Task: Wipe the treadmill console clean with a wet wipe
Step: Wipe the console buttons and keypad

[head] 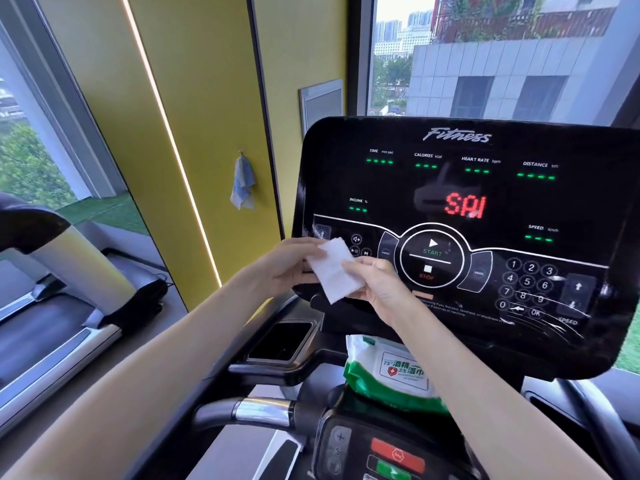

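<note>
- Wipe pack (398,370): a white-and-green soft pack lies on the ledge under the bottom edge of the treadmill console (467,188), label side up. The right forearm crosses over its right end.
- Recessed tray (281,341): set left of the pack, below the console's lower-left corner. Its interior is dark and glossy, and the contents cannot be identified.
- Wet wipe (334,268): a white, folded sheet held in front of the console's lower-left corner, over the small audio buttons. Contact with the panel cannot be determined.
- Left hand (291,265): grasping the wipe, fingers pinching its upper-left edge.
- Right hand (377,282): grasping the wipe, thumb and fingers pinching its right edge, just left of the START/STOP ring (431,259).
- Console face: the ring, the number keypad (528,284) and the upper readouts lie exposed to the right of and above both hands. The display shows red characters.
- Left edge: the console's left side stands near a yellow wall panel (207,116), where a blue cloth (242,183) hangs on a hook.
- Bottom edge: a handlebar (259,408) and a lower button panel (394,457) lie nearer the person than the pack.
</note>
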